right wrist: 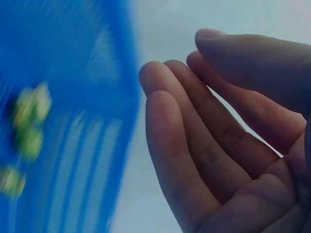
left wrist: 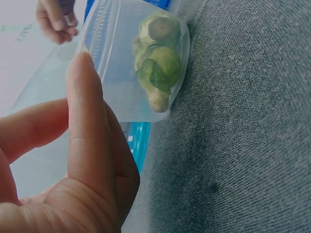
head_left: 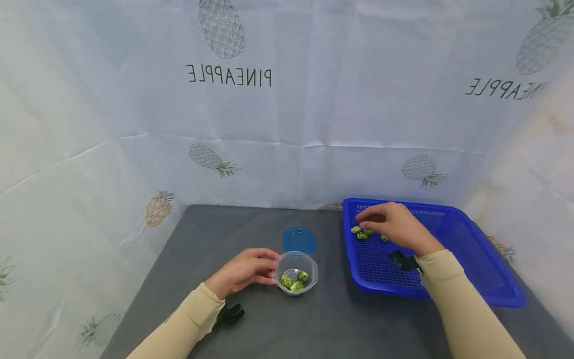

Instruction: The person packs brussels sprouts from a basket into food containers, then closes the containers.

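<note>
A small clear plastic container (head_left: pixel 312 269) with Brussels sprouts (head_left: pixel 297 285) in it stands on the grey table. My left hand (head_left: pixel 250 270) holds it at its left side, fingers and thumb at the rim; the left wrist view shows a fingertip against the container's edge (left wrist: pixel 109 43). Over the left part of a blue plastic basket (head_left: pixel 381 288) hovers my right hand (head_left: pixel 394 225), its fingers loosely bent with nothing between them. Below its fingertips several more Brussels sprouts (head_left: pixel 362 235) lie on the basket floor; they appear blurred in the right wrist view.
A blue lid (head_left: pixel 299 241) lies flat on the table (head_left: pixel 224 224) just behind the container. The basket takes up the right side. White curtains (head_left: pixel 287 119) printed with pineapples hang behind and at both sides.
</note>
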A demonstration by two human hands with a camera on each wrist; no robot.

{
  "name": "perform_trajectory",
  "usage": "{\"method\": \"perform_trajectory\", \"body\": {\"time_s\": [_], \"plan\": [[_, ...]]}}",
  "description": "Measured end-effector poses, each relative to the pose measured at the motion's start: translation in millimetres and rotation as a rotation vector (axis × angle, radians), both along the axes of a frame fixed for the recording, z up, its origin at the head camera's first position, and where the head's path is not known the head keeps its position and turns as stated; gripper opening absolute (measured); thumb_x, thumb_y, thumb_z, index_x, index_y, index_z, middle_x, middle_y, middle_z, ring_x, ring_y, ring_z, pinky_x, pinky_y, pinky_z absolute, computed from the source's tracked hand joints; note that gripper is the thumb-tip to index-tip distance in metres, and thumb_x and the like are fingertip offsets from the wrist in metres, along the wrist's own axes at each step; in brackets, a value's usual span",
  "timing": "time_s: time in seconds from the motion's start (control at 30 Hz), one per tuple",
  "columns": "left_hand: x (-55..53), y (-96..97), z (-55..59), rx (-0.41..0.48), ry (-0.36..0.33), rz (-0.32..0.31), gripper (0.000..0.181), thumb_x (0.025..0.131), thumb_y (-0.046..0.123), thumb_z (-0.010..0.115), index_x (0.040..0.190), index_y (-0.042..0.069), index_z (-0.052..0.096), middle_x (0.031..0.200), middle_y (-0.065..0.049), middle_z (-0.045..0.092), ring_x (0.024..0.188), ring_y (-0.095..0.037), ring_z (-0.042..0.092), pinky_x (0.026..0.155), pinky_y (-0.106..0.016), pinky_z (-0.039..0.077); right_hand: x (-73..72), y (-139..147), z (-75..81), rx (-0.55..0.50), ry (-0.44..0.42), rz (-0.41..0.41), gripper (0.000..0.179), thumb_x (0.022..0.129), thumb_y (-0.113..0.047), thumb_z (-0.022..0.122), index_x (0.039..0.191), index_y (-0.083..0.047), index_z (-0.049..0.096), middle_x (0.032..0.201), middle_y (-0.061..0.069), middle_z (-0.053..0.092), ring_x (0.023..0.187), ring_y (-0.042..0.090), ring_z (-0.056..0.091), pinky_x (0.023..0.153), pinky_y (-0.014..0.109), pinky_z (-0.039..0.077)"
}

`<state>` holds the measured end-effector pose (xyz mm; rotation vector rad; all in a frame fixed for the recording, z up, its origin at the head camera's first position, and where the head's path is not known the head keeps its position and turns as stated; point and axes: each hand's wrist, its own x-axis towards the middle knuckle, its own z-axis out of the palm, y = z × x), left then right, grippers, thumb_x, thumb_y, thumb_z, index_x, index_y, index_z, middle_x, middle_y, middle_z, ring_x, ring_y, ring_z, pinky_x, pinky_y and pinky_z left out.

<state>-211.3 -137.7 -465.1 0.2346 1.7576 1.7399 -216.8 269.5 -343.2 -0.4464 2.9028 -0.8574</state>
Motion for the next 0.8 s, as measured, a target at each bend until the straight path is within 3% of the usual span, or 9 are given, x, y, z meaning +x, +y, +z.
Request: {"method": "perform_trajectory", "body": {"time_s": [0.13, 0.3, 0.53, 0.8], "plan": [[1.1, -3.0, -2.7, 0.005, -0.021, 0.009, 0.047, 0.106, 0.019, 0.071, 0.145, -0.004, 0.059, 0.095, -0.007, 0.069, 0.086, -0.015, 0.071, 0.089, -0.037, 0.069, -17.9, 38, -7.9, 0.002, -0.103, -0.037, 0.031, 0.107, -0.03, 0.07, 0.133, -0.013, 0.077, 0.129, 0.011, 0.078, 0.118, 0.032, 0.074, 0.101, 0.057, 0.061], [2.4, -5.7, -4.0, 0.004, -0.032, 0.027, 0.044, 0.105, 0.018, 0.071, 0.143, -0.003, 0.061, 0.095, -0.007, 0.07, 0.086, -0.015, 0.071, 0.087, -0.035, 0.069, -35.7, 67, -28.6, -0.023, -0.235, -0.072, 0.04, 0.108, -0.029, 0.068, 0.139, -0.004, 0.072, 0.136, 0.018, 0.074, 0.126, 0.04, 0.072, 0.108, 0.062, 0.057], [1.3, -4.6, -3.2, 0.004, -0.035, 0.019, 0.044, 0.105, 0.018, 0.072, 0.142, -0.003, 0.061, 0.096, -0.008, 0.07, 0.087, -0.015, 0.071, 0.086, -0.034, 0.069, -46.1, 91, -51.4, -0.009, -0.287, -0.11, 0.04, 0.107, -0.025, 0.07, 0.137, 0.002, 0.072, 0.134, 0.023, 0.074, 0.122, 0.041, 0.073, 0.105, 0.06, 0.059], [-1.9, -0.1, -2.2, 0.013, -0.028, -0.001, 0.043, 0.106, 0.018, 0.07, 0.142, -0.003, 0.061, 0.097, -0.008, 0.069, 0.087, -0.015, 0.071, 0.085, -0.033, 0.069, -54.7, 112, -62.0, -0.012, -0.359, -0.125, 0.043, 0.105, -0.022, 0.072, 0.138, 0.006, 0.07, 0.136, 0.027, 0.072, 0.121, 0.039, 0.074, 0.1, 0.05, 0.064]]}}
